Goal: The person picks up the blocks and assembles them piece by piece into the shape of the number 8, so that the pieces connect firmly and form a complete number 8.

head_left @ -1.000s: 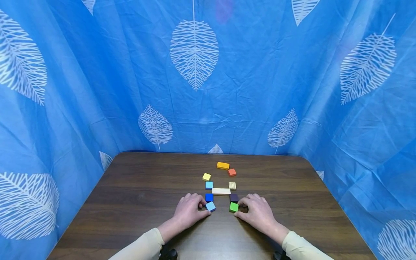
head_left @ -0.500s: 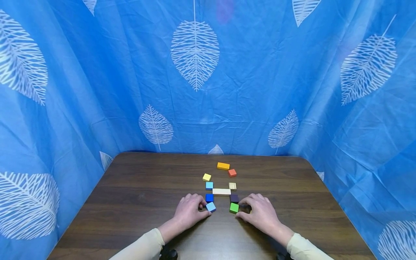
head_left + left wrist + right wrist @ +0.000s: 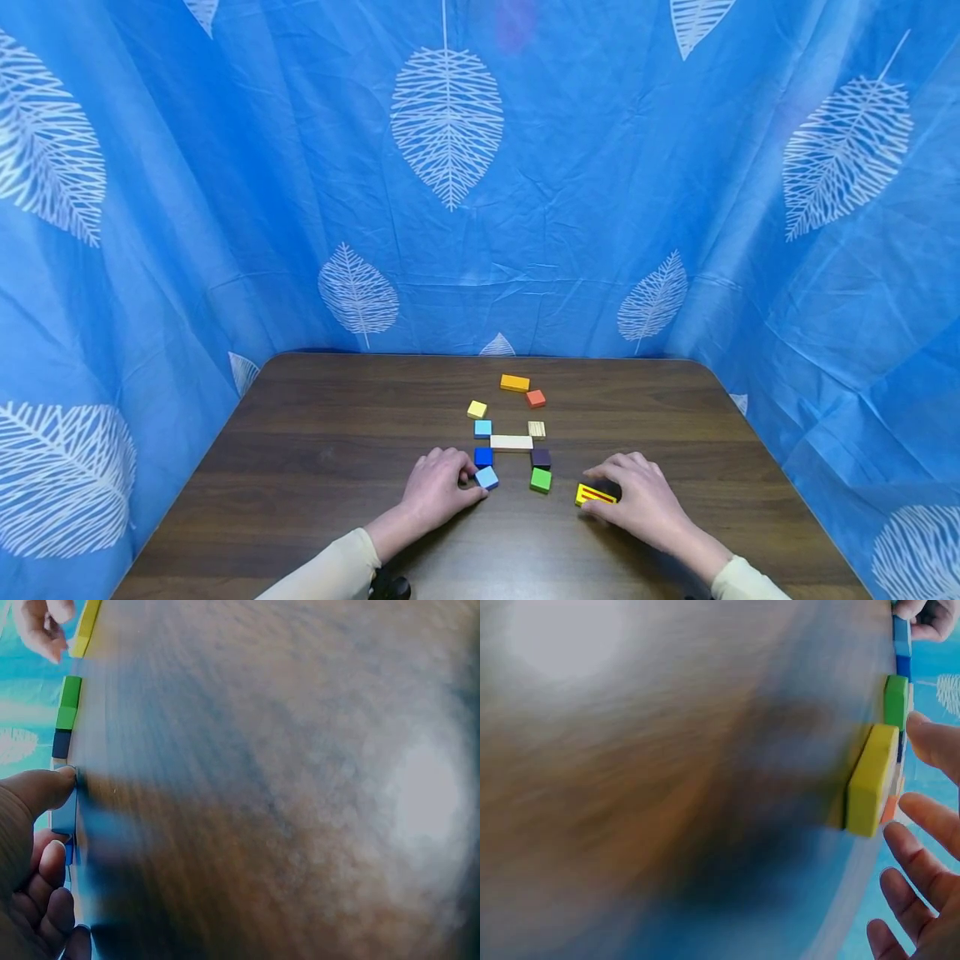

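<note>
My left hand point(image 3: 441, 483) pinches a light blue block point(image 3: 487, 477) between thumb and forefinger on the table; the left wrist view shows the thumb on one end. In front of that block is a dark blue block point(image 3: 483, 457). My right hand point(image 3: 648, 500) hovers at a yellow block with red stripes point(image 3: 587, 492), its thumb overlapping the block in the head view. In the right wrist view the fingers are spread, apart from the yellow block point(image 3: 872, 780). Left of it sits a green block point(image 3: 540, 480), close to a dark purple block point(image 3: 540, 458).
A pale plank point(image 3: 511, 443) lies between the two columns of blocks. Farther back are a sky-blue block point(image 3: 482, 429), a striped wooden block point(image 3: 536, 430), a yellow cube point(image 3: 477, 409), a red block point(image 3: 536, 399) and an orange block point(image 3: 515, 382). Blue curtains surround the table point(image 3: 337, 417).
My right hand has moved away from the green block to the right, and the striped yellow block now shows beside it. The left hand and the other blocks stay in place.
</note>
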Demonstrator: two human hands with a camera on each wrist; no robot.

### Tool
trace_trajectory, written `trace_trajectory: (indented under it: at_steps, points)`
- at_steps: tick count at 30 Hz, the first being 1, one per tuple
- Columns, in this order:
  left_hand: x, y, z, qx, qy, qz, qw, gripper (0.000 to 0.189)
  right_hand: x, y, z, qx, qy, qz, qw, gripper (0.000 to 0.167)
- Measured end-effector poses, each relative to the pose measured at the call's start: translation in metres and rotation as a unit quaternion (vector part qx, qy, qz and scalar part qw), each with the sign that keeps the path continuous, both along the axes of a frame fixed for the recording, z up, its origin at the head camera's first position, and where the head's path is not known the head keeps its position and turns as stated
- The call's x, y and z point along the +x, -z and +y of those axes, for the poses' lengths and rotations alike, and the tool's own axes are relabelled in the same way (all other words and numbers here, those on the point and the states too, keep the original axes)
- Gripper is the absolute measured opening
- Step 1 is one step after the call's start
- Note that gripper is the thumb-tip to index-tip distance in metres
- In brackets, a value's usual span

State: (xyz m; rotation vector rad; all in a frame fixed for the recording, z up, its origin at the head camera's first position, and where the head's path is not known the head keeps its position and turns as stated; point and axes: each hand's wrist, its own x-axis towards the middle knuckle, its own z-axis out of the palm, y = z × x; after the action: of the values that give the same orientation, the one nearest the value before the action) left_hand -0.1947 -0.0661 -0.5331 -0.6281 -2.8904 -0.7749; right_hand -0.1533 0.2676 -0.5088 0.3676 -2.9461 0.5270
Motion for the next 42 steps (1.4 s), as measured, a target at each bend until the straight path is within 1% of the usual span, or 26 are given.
trace_trajectory:
  at_steps: [3,9,17,28,42]
  points:
    - [0.0,0.0,0.0,-0.002,0.001,0.0,1.0,0.03,0.006,0.003,0.011,0.003,0.001,0.004,1.0,0.043]
    - [0.0,0.0,0.0,-0.004,-0.001,-0.001,1.0,0.03,0.014,0.008,0.027,0.0,0.001,0.034,0.9994,0.038]
    - [0.0,0.001,0.001,-0.002,-0.003,0.005,1.0,0.03,0.019,0.013,0.034,-0.002,0.012,0.055,0.9984,0.033]
    - [0.0,0.001,0.001,-0.002,-0.003,-0.001,1.0,0.029,0.02,0.014,0.034,0.0,0.023,0.029,0.9993,0.027]
    - [-0.001,-0.001,0.001,-0.004,-0.006,-0.011,0.9999,0.03,0.02,0.015,0.031,-0.005,0.02,0.035,0.9992,0.024]
